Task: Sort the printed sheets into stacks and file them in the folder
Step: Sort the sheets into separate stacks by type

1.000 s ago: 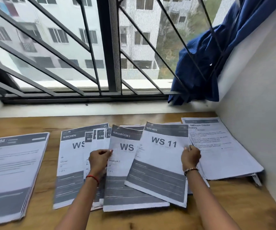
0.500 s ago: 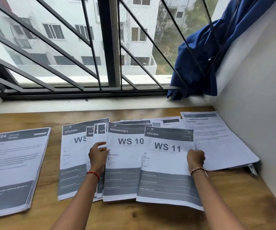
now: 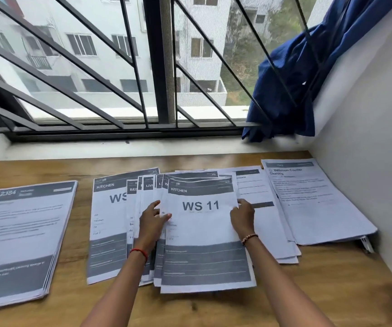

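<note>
A fan of printed "WS" sheets lies in the middle of the wooden desk (image 3: 331, 291). The top sheet, marked KITCHEN WS 11 (image 3: 202, 234), covers most of the others. My right hand (image 3: 242, 217) pinches its right edge with curled fingers. My left hand (image 3: 153, 220) rests on the fanned sheets at its left edge, thumb touching the WS 11 sheet. Another KITCHEN sheet (image 3: 106, 223) sticks out at the fan's left. A "2384" stack (image 3: 25, 232) lies far left. On the right, a "Bathroom Counter Cleaning" stack (image 3: 320, 208) rests on what looks like the folder (image 3: 367, 244), mostly hidden.
More white sheets (image 3: 268, 223) lie between the fan and the right stack. A barred window (image 3: 162, 90) runs along the back and a white wall (image 3: 379, 161) closes the right side. A blue cloth (image 3: 289, 90) hangs at the window's right corner.
The WS 11 sheet has slid left over the WS 10 sheet, and the fan has closed up. Both hands moved inward with the sheets.
</note>
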